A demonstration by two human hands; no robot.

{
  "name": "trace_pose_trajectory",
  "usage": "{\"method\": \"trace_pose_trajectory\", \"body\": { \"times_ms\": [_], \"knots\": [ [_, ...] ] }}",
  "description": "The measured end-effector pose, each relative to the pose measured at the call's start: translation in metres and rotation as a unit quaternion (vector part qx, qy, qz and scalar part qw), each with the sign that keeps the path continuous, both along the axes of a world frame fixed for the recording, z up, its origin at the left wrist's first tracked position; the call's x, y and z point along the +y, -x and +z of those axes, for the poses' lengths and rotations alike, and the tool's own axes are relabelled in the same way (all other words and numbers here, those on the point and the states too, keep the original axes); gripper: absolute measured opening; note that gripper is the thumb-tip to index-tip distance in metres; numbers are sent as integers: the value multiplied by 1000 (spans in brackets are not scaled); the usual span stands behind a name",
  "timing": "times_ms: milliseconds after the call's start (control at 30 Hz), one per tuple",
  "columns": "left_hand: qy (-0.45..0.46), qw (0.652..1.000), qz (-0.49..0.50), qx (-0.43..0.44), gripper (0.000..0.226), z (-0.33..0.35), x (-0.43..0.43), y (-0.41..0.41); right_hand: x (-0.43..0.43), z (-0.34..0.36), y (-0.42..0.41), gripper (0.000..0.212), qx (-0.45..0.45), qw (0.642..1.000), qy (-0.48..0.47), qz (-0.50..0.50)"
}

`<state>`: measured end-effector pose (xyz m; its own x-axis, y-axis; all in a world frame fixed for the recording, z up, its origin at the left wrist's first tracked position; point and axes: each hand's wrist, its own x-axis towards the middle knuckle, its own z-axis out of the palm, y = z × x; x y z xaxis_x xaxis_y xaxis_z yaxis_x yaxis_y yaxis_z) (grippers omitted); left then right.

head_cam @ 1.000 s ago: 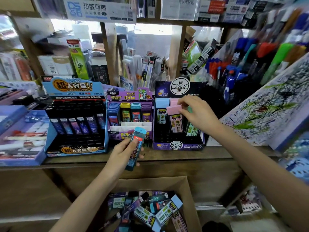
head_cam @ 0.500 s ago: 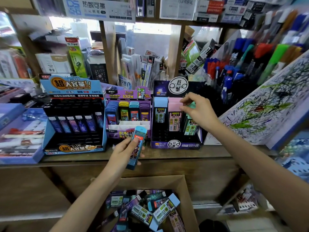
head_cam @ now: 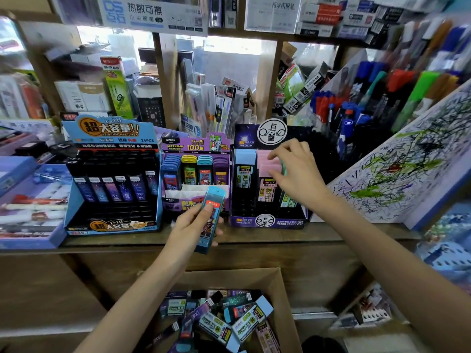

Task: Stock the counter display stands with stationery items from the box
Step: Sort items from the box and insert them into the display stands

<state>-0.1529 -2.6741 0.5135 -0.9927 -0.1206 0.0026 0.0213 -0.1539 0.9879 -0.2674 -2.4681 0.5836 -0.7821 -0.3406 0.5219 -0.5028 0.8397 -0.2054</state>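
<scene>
My left hand (head_cam: 192,225) grips a teal lead case (head_cam: 215,198) upright, just in front of the purple Ultraman display stand (head_cam: 196,146). My right hand (head_cam: 298,171) reaches into the dark purple display stand (head_cam: 267,221) to its right. There, forefinger and thumb pinch the top of a pink-capped lead case (head_cam: 265,161) that stands in the middle column. A blue-capped case (head_cam: 244,159) stands to its left; a green one is mostly hidden behind my hand. Below the counter, the cardboard box (head_cam: 280,284) holds several loose lead cases (head_cam: 229,322).
A blue display stand (head_cam: 112,228) with dark cases sits at the left on the wooden counter (head_cam: 254,238). A scribbled test pad (head_cam: 397,174) leans at the right, with pen racks (head_cam: 356,103) behind it. Shelves of packaged stationery fill the back.
My right hand has carried the pink-capped case from in front of the stand down into its middle column. The left hand with the teal case has barely moved.
</scene>
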Motion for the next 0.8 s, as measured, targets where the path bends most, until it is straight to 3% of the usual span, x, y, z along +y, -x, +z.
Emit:
{"method": "trace_pose_trajectory", "body": {
  "times_ms": [67,167,300,400,467,567,667,800],
  "knots": [
    [-3,1000,-12,14,21,3,0,1,-19,3,-19,17,-87,987,104,81],
    [-10,999,-17,26,22,7,0,0,-52,1,-41,8,-278,927,195,161],
    [-7,1000,5,26,18,8,-7,-4,-80,-7,-46,8,-315,894,262,182],
    [109,991,26,73,16,11,-25,-3,-90,4,-36,13,-306,893,277,182],
    [246,961,85,94,24,13,-44,1,-92,18,-22,14,-258,900,313,161],
    [451,873,174,67,51,10,-77,5,-95,36,3,8,-190,926,309,108],
    [548,817,179,15,67,-2,-99,5,-104,32,19,13,-166,948,260,77],
    [662,735,145,7,68,-25,-106,2,-114,8,22,15,-127,969,195,86]
  ]
}}
